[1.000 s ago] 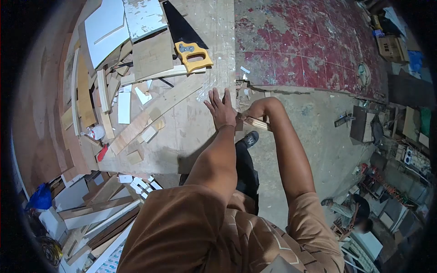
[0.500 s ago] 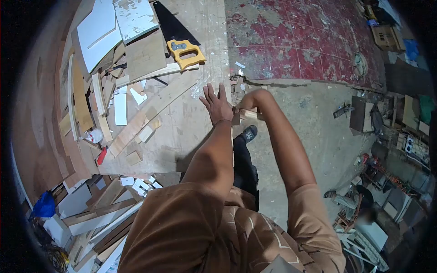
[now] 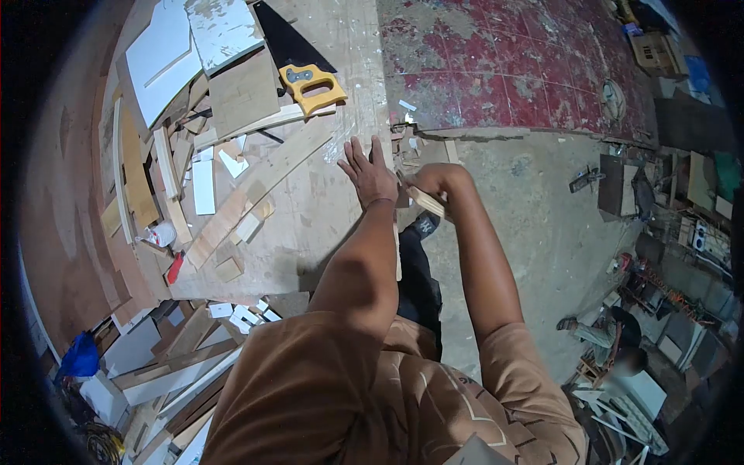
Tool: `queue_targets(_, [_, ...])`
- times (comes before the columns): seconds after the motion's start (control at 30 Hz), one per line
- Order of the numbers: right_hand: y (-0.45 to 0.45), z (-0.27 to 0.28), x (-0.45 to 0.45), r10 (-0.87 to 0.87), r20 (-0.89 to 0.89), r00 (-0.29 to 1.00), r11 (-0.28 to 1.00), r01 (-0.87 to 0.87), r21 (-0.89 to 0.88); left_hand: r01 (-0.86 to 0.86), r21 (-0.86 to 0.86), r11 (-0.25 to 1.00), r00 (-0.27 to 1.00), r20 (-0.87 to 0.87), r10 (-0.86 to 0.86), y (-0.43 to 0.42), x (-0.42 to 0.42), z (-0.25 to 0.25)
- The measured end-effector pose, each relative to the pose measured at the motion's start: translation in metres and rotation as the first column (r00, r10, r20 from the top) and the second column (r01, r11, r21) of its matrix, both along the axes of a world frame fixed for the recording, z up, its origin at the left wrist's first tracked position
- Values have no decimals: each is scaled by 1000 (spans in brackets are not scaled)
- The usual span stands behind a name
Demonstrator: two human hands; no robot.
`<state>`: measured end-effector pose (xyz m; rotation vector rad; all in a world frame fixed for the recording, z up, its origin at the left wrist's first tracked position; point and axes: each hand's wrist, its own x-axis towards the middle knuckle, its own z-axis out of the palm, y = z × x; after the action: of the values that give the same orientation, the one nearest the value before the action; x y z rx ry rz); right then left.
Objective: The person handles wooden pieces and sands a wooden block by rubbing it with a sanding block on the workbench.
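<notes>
My left hand (image 3: 370, 174) lies palm down with fingers spread on the wooden worktable (image 3: 306, 201), close to its right edge. Just beyond that edge, my right hand (image 3: 434, 180) is bent down at the wrist, its fingers curled and partly hidden. A short pale wooden piece (image 3: 428, 202) sticks out below this hand, which seems closed on it; its far end and a dark part by the table edge cannot be made out. Up the table, apart from both hands, rests a handsaw (image 3: 314, 89) with a yellow handle and black blade.
White panels (image 3: 159, 62), wood strips (image 3: 167, 163) and a red-handled tool (image 3: 174, 267) lie on the table's left. Offcuts (image 3: 178, 372) are piled below it. Concrete floor (image 3: 527, 209) extends right. Another person (image 3: 612, 341) sits low at the far right.
My right hand has shifted slightly down, and the pale wooden piece has tilted more steeply. My left hand stays flat on the table. The view has moved a little.
</notes>
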<state>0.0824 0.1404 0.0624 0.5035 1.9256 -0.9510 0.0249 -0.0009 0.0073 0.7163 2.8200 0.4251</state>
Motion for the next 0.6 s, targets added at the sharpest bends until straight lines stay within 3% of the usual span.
queue_targets(0.03, [-5,53,-10,-69,45,997,995,72,-66,4,5,1000,1000,-2,-4,1,1,2])
queue_targets(0.07, [0,45,-7,-72,42,997,995,74,-62,0,14,1000,1000,-3,0,2,2,3])
queue_targets(0.13, [5,46,-10,-208,193,959,969,229,-94,-5,16,1000,1000,-9,5,1,-1,0])
queue_targets(0.17, [8,51,3,-300,185,936,936,326,-133,-2,15,1000,1000,-29,2,2,-1,-3])
queue_targets(0.27, [-3,34,3,-291,174,941,954,300,-23,0,8,1000,999,-43,0,-2,1,-10])
queue_targets(0.33, [-7,72,-1,-270,177,946,954,287,-83,-1,25,1000,999,-48,2,3,2,-9])
queue_targets(0.4, [-3,71,2,-375,311,873,898,426,-112,-15,71,997,999,-40,18,0,2,-6])
queue_targets(0.47, [-8,57,12,-441,249,863,875,475,-96,-22,64,998,999,-32,24,2,1,-5])
queue_targets(0.6, [-21,31,25,-661,194,725,724,684,-92,-19,80,997,999,-35,22,1,2,-2])
